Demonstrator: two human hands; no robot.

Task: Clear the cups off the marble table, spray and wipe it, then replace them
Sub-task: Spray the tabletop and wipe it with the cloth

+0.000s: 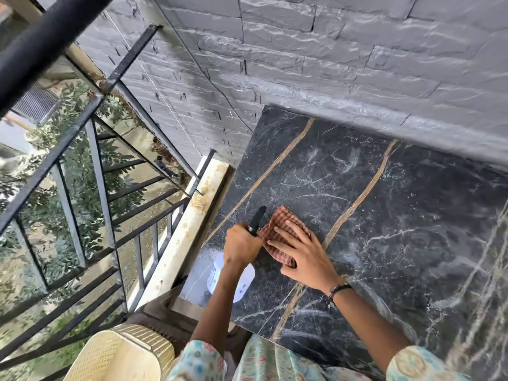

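The black marble table (412,215) with gold veins fills the right of the view, and no cups are in sight on it. My right hand (302,251) lies flat with straight fingers on a red checked cloth (277,229), pressing it onto the marble near the left edge. My left hand (242,244) grips the black head of a white spray bottle (236,279) just left of the cloth, over the table's front left corner. Wet streaks show across the marble.
A grey stone wall (330,64) rises behind the table. A black metal railing (82,188) runs along the left with trees below. A cream plastic chair (121,353) stands at the lower left, close to the table's corner.
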